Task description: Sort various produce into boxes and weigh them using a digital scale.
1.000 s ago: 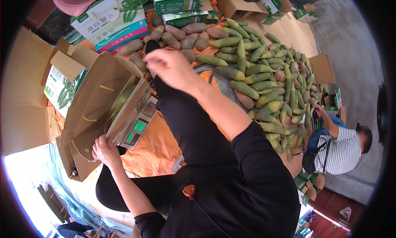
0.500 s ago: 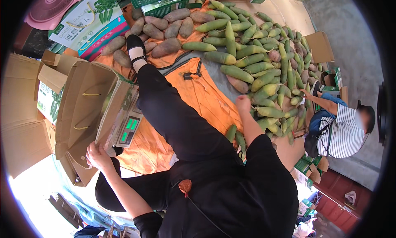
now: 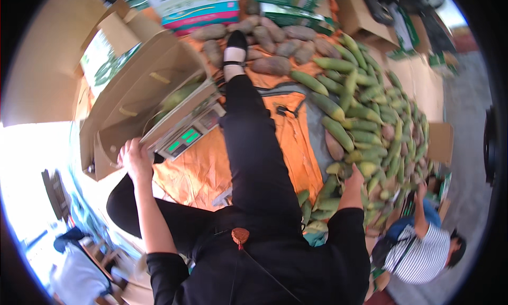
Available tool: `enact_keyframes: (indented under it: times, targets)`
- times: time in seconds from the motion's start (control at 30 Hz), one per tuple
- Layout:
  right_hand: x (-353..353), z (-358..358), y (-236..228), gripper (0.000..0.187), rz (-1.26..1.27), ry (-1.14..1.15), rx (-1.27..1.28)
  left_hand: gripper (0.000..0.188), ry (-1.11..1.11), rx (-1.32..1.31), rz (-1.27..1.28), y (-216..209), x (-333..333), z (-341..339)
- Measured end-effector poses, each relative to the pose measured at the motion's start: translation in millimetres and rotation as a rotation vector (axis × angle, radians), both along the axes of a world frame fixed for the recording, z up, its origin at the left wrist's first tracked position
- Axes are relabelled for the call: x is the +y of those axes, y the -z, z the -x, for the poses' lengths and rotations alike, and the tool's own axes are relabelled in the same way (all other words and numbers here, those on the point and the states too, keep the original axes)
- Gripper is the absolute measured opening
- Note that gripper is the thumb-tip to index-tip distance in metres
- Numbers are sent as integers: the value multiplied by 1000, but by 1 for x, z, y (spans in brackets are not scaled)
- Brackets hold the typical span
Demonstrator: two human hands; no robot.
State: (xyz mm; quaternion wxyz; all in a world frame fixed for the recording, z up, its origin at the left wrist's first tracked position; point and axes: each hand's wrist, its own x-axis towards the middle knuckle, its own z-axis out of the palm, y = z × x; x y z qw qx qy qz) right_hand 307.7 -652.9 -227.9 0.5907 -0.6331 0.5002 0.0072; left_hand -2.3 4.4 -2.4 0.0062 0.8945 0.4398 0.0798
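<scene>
The left hand (image 3: 136,159) holds the box's (image 3: 182,113) edge; the right hand (image 3: 355,182) meets the radish pile (image 3: 365,114), grip unclear. Radish shows inside the box; plenty lies outside.

Open carton (image 3: 138,93) is showing matt cardboard, green radishes (image 3: 364,125) are looking smooth, orange sheet (image 3: 293,142) is looking creased.

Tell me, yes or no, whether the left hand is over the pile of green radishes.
No, the left hand is at the edge of the open cardboard box, while the right hand is at the green radishes.
</scene>
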Motion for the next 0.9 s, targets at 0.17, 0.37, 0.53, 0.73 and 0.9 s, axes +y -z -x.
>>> enact_keyframes:
  times: [0.17, 0.37, 0.53, 0.73, 0.9]
  targets:
    - [-32, -9, 22, 31, -28, -172, 142, 18, -11, -63, -24, 7, -1, -1]
    - [15, 2, -11, 34, -454, 12, 76, 19, 1, -107, -40, 7, -4, 4]
    - [158, 10, -104, 49, -175, -445, -39, 15, -8, -127, -64, 1, -3, 9]
    - [311, -18, -222, 60, -106, -1193, -454, 14, 2, -167, -63, -1, -3, 8]
    - [424, -8, -300, 63, -309, -1542, -718, 13, -5, -174, -47, 2, -2, 9]
